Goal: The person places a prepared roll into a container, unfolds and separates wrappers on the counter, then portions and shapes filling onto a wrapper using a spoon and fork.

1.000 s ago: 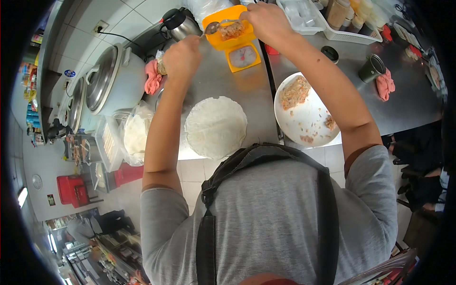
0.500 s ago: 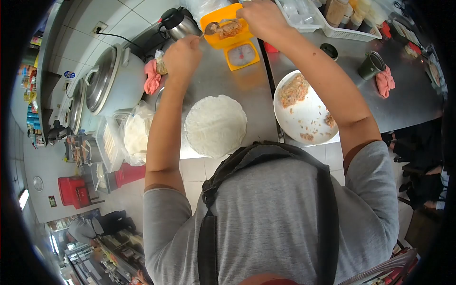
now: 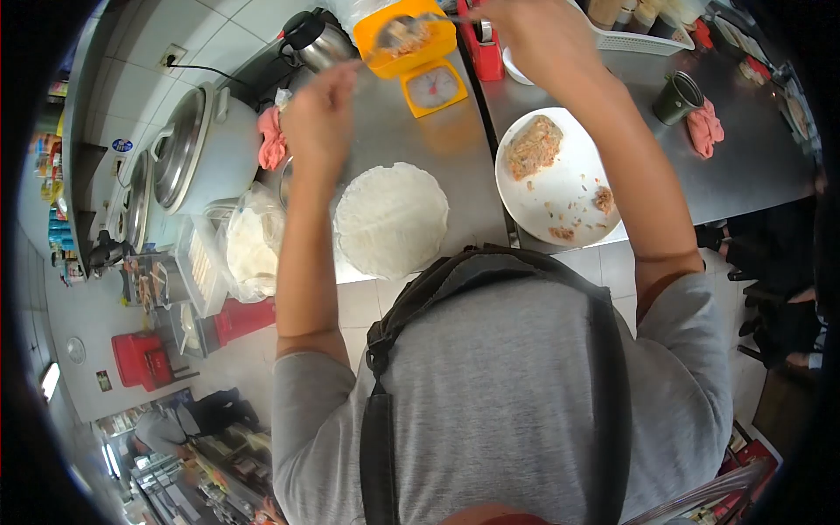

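A yellow scale pan (image 3: pixel 372 33) holds chopped meat filling (image 3: pixel 409 42) and sits on a small yellow kitchen scale (image 3: pixel 433 87). My right hand (image 3: pixel 547 39) is closed on the handle of a metal spoon (image 3: pixel 442 17) that reaches over the pan. My left hand (image 3: pixel 322 114), blurred by motion, has its fingers pinched left of the pan. It appears to grip a second spoon (image 3: pixel 385 37), whose handle is smeared. Nearer my body, a round white sheet of dough (image 3: pixel 391 219) lies on the steel counter. A white plate (image 3: pixel 560 206) with a mound of filling (image 3: pixel 534 147) stands right of it.
Left are a large lidded pot (image 3: pixel 206 149), a steel thermos jug (image 3: pixel 322 44) and a plastic bag (image 3: pixel 252 245) of white sheets. On the right stand a dark green cup (image 3: pixel 678 96), a pink cloth (image 3: pixel 705 129) and a white basket (image 3: pixel 639 39) of bottles. Another person (image 3: pixel 188 420) is far lower left.
My right hand has moved right with its spoon, and a red object beside the pan now shows. My left hand has drawn slightly back toward me. The whole view has shifted a little.
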`<action>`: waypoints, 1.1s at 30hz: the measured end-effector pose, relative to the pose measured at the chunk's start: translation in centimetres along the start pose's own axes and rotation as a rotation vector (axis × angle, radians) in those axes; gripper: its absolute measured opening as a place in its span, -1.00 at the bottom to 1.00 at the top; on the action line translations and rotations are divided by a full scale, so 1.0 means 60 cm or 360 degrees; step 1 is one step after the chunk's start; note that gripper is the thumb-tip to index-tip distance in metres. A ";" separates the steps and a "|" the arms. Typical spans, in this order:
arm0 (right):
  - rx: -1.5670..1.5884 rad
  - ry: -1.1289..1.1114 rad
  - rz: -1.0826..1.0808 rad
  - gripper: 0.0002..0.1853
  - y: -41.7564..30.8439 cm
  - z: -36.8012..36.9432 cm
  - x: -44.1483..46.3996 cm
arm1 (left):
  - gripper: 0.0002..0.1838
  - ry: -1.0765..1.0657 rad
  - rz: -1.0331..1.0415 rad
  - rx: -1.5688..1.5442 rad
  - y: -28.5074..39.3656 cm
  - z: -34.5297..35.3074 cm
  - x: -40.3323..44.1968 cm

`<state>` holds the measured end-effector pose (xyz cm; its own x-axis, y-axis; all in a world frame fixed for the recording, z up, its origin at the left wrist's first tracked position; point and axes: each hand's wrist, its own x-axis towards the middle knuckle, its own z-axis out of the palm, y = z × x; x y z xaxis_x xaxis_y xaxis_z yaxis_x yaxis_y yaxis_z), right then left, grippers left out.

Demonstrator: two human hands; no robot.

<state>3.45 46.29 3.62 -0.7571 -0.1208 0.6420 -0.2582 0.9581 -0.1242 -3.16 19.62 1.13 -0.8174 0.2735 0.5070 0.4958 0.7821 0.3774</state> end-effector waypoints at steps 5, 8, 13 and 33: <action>0.0017 -0.0377 0.0255 -0.79 0.056 -0.040 -0.182 | -0.78 -0.0471 0.0203 -0.0201 0.060 0.083 -0.136; -0.0014 -0.0621 0.0460 -0.73 0.071 -0.040 -0.254 | -0.75 -0.0460 0.0371 -0.0194 0.094 0.122 -0.171; -0.0039 -0.0567 0.0579 -0.74 0.075 -0.038 -0.297 | -0.73 -0.0457 0.0546 -0.0336 0.133 0.151 -0.190; -0.0028 -0.0773 0.0772 -0.80 0.105 -0.058 -0.315 | -0.76 -0.0464 0.0514 -0.0305 0.099 0.142 -0.154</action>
<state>18.26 55.52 -6.66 -0.9690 0.2240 0.1041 0.1847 0.9368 -0.2971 4.83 26.50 -7.89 -0.6472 0.6529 0.3935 0.7608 0.5213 0.3866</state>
